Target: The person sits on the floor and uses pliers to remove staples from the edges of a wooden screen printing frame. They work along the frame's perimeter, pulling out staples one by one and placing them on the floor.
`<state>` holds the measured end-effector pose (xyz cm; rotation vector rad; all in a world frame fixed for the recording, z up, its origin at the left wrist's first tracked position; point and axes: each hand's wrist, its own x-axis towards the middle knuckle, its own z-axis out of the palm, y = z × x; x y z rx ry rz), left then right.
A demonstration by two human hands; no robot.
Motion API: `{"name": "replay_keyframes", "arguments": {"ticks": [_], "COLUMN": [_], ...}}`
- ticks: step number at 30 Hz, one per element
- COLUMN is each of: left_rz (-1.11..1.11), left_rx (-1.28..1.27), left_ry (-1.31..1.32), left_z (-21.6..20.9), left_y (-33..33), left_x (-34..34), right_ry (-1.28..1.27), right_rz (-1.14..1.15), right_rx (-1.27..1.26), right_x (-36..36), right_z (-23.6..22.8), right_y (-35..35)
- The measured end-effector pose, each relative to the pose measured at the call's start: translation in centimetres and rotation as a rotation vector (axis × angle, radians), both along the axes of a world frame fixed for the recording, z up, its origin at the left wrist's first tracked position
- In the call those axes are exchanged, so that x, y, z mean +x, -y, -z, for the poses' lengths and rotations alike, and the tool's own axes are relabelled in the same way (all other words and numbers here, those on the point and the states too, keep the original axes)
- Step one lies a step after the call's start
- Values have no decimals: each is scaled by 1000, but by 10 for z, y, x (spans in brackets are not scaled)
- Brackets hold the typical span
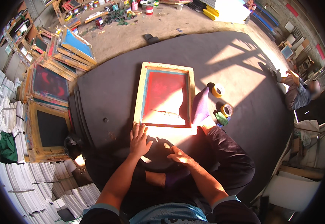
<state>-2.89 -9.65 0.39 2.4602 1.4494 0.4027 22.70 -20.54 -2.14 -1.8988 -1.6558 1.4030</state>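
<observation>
A wooden-framed printing screen (166,99) with red mesh and a blue inner border lies flat in front of me on a dark grey sheet surface (114,86). My left hand (139,141) rests at its near left corner, fingers stretched and spread, the tips touching the wood. Closer to my body, my right hand (181,156) hovers just short of the near edge, thumb and index finger apart and no object visible between them. Its other fingers look bent and are partly hidden. Strong sunlight crosses the lower mesh, washing out detail there.
Two tape rolls (227,109) and a green crumpled item (221,118) lie right of my purple-socked foot (201,108). More wooden screens (50,82) lean at the left, above stacked white sheets (35,183). Another person (300,91) sits at the far right.
</observation>
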Motion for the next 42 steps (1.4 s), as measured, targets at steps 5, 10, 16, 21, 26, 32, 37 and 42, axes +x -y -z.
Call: {"name": "replay_keyframes", "arguments": {"ticks": [5,10,16,21,26,32,37,42], "left_rz": [-16,-18,-29,-17,-16,-15,-20,-29], "left_rx": [-68,-75,-80,6,4,23,16,8], "left_ry": [20,12,10,43,44,48,65,66], "left_z": [-8,-10,-7,-4,-3,-2,-5,-5], "left_y": [-2,-2,-4,-5,-5,-4,-5,-5], "left_x": [0,1,1,2,1,1,1,1], "right_ry": [-681,-881,-768,-769,-666,-478,-353,-274], "right_rz": [417,628,601,506,505,600,642,703], "right_rx": [-426,-474,-524,-539,-535,-639,-628,-518], "right_x": [1,1,2,9,10,7,5,-7], "right_z": [-35,-46,-52,-49,-47,-36,-35,-21], "right_y": [-14,-29,-51,-61,-66,-79,-86,-79]}}
